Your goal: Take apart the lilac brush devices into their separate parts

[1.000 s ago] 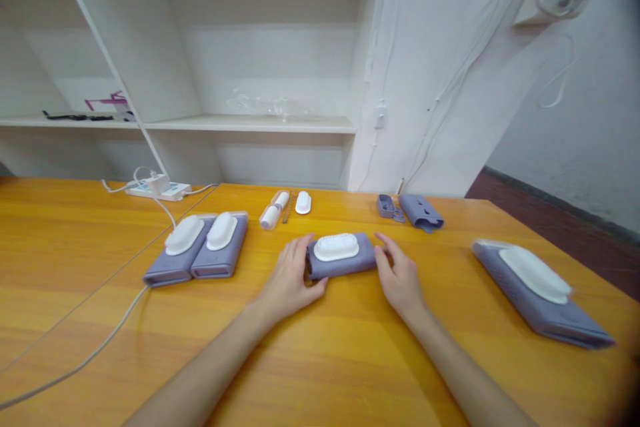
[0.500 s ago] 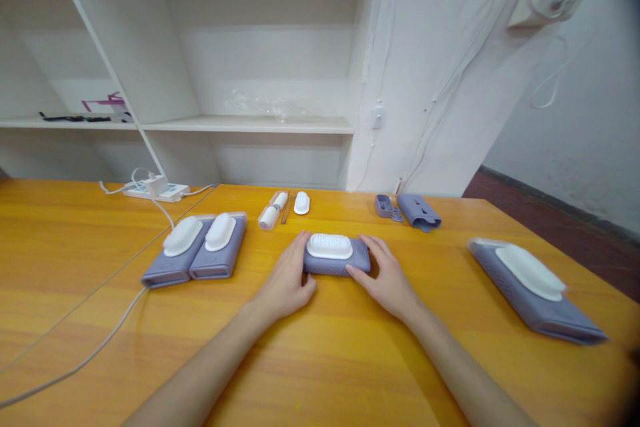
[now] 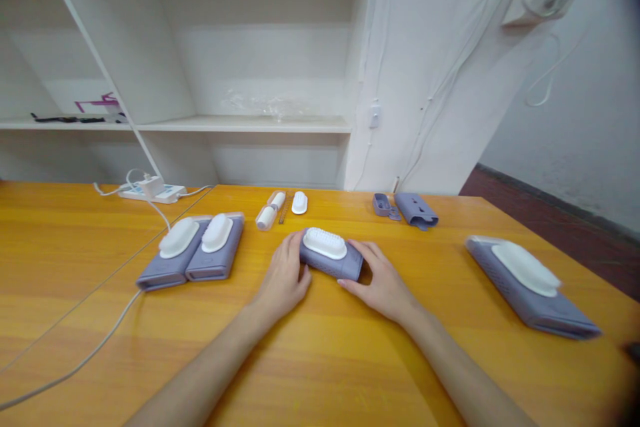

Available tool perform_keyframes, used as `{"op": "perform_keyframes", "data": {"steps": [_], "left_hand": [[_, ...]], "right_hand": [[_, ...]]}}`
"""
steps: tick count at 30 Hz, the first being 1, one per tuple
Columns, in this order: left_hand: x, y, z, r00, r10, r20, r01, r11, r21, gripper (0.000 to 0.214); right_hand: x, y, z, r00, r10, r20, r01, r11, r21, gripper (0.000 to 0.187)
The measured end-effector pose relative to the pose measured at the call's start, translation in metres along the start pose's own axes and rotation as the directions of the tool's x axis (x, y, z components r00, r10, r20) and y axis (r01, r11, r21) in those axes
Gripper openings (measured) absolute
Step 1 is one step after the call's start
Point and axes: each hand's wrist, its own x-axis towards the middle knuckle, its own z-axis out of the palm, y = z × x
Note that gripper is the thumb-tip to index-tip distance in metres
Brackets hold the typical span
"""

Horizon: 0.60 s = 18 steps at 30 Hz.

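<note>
A purple case with a white brush-like top [image 3: 327, 253] lies on the orange table [image 3: 320, 360] at the centre, turned at an angle. My left hand [image 3: 283, 278] grips its left end with curled fingers. My right hand [image 3: 379, 279] wraps round its right end, thumb at the near side. Both hands hold the case between them, low on the table.
Two like purple cases with white tops [image 3: 193, 255] lie side by side at the left, another [image 3: 527, 285] at the right. Small white parts [image 3: 283, 206] and purple parts [image 3: 407, 207] lie at the back. A power strip [image 3: 150, 191] with cables sits far left; shelves stand behind.
The case between my hands has turned, its right end swinging nearer to me. My right hand has slid from the case's end round to its near side.
</note>
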Motion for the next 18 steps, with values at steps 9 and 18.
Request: {"op": "perform_keyframes", "data": {"steps": [9, 18], "left_hand": [[-0.0008, -0.0028, 0.0013, 1.0, -0.009, -0.025, 0.011, 0.998, 0.067, 0.059], [-0.0001, -0.0013, 0.0002, 1.0, 0.003, -0.001, -0.003, 1.0, 0.026, 0.06]], "right_hand": [[-0.0019, -0.0028, -0.0002, 1.0, -0.018, -0.002, 0.018, 1.0, -0.005, 0.069], [-0.0002, -0.0002, 0.0033, 0.998, -0.028, -0.05, 0.027, 0.999, -0.024, 0.062]]}}
